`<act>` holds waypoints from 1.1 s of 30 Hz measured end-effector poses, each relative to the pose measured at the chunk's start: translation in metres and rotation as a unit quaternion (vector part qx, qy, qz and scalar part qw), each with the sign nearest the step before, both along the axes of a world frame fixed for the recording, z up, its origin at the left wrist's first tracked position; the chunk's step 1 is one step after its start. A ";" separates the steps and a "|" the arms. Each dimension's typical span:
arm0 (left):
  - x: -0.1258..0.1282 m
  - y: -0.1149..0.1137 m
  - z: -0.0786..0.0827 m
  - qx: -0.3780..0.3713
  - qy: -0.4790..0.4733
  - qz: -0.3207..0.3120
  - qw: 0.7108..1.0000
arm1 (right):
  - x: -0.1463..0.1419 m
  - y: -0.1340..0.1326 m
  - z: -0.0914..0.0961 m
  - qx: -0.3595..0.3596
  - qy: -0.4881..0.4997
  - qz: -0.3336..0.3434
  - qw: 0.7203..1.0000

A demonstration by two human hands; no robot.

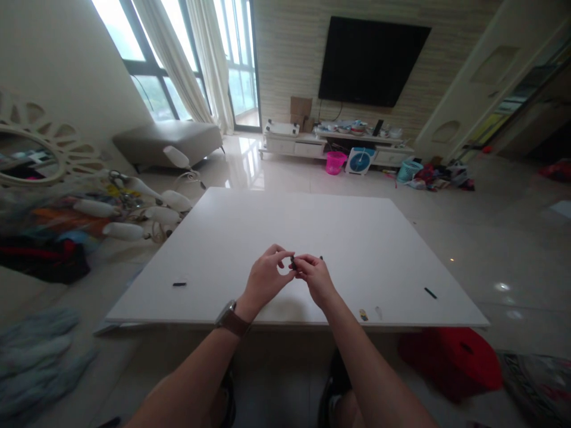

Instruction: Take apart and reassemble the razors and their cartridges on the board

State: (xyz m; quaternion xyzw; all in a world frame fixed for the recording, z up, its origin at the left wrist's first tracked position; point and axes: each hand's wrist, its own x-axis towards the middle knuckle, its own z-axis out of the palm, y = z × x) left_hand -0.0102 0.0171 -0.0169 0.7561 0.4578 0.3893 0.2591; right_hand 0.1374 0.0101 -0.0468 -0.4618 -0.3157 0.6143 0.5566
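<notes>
Over the near middle of a white table (357, 238), my left hand (266, 275) and my right hand (314, 276) meet fingertip to fingertip. Both pinch a small black object (293, 262) between them; it is too small to name. A watch with a brown strap sits on my left wrist (232, 319). A short black piece (179, 284) lies on the table to the left. Another thin black piece (430, 293) lies to the right.
A red stool (450, 359) stands under the table's right corner. Cluttered items and white lamp arms (134, 208) sit at the left. Farther back are a grey couch (169, 139), a TV stand (339, 145), a pink basket (334, 161) and a wall TV (372, 59).
</notes>
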 end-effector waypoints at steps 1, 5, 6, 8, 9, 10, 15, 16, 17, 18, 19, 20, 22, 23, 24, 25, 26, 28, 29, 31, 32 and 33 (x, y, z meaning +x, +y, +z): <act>0.001 0.000 -0.001 0.003 0.004 0.000 1.000 | 0.001 0.000 0.000 -0.005 0.006 0.003 1.000; 0.003 0.006 -0.002 0.005 -0.047 -0.017 0.999 | 0.006 0.001 0.002 -0.033 0.088 0.029 0.995; 0.004 0.008 -0.002 0.007 -0.061 -0.025 0.998 | 0.008 0.002 0.003 -0.038 0.108 0.041 0.993; 0.004 0.014 -0.003 0.011 -0.078 -0.046 0.996 | 0.010 0.006 0.006 -0.041 0.135 0.056 0.988; 0.004 0.017 -0.003 0.013 -0.084 -0.056 0.995 | 0.010 0.008 0.007 -0.040 0.144 0.056 0.987; 0.003 0.019 -0.004 0.015 -0.091 -0.063 0.994 | 0.011 0.011 0.007 -0.037 0.151 0.054 0.986; 0.001 0.028 -0.003 0.018 -0.117 -0.068 0.991 | 0.007 0.022 0.006 -0.012 0.149 0.047 0.988; 0.000 0.029 -0.003 0.019 -0.118 -0.068 0.991 | 0.006 0.023 0.006 -0.008 0.144 0.047 0.988; -0.001 0.029 -0.004 0.021 -0.117 -0.068 0.991 | 0.005 0.024 0.006 -0.008 0.140 0.046 0.989; -0.001 0.030 -0.004 0.025 -0.114 -0.068 0.991 | 0.005 0.024 0.007 -0.010 0.140 0.047 0.989; -0.002 0.030 -0.005 0.031 -0.109 -0.069 0.991 | 0.004 0.024 0.007 -0.015 0.143 0.048 0.988; -0.002 0.029 -0.006 0.039 -0.102 -0.070 0.992 | 0.005 0.024 0.008 -0.020 0.148 0.046 0.988; -0.002 0.028 -0.008 0.051 -0.083 -0.073 0.993 | 0.006 0.023 0.010 -0.026 0.157 0.042 0.986; -0.002 0.027 -0.008 0.054 -0.074 -0.074 0.993 | 0.007 0.022 0.011 -0.026 0.160 0.041 0.986; -0.001 0.026 -0.009 0.057 -0.068 -0.074 0.993 | 0.008 0.021 0.013 -0.024 0.160 0.041 0.986; -0.001 0.025 -0.008 0.059 -0.064 -0.073 0.994 | 0.009 0.019 0.014 -0.021 0.160 0.042 0.986; -0.001 0.023 -0.008 0.061 -0.060 -0.073 0.994 | 0.010 0.016 0.016 -0.017 0.159 0.046 0.986; -0.001 0.018 -0.007 0.069 -0.044 -0.075 0.994 | 0.011 0.010 0.018 -0.007 0.153 0.053 0.987; 0.000 0.015 -0.007 0.074 -0.029 -0.078 0.994 | 0.011 0.006 0.018 0.000 0.145 0.058 0.988; 0.001 0.010 -0.009 0.081 0.012 -0.085 0.993 | 0.017 0.000 0.013 0.013 0.121 0.059 0.991; 0.003 0.008 -0.011 0.081 0.034 -0.097 0.991 | 0.023 -0.003 0.010 0.017 0.103 0.055 0.993; 0.005 0.006 -0.013 0.085 0.052 -0.107 0.989 | 0.031 -0.005 0.005 0.020 0.076 0.047 0.996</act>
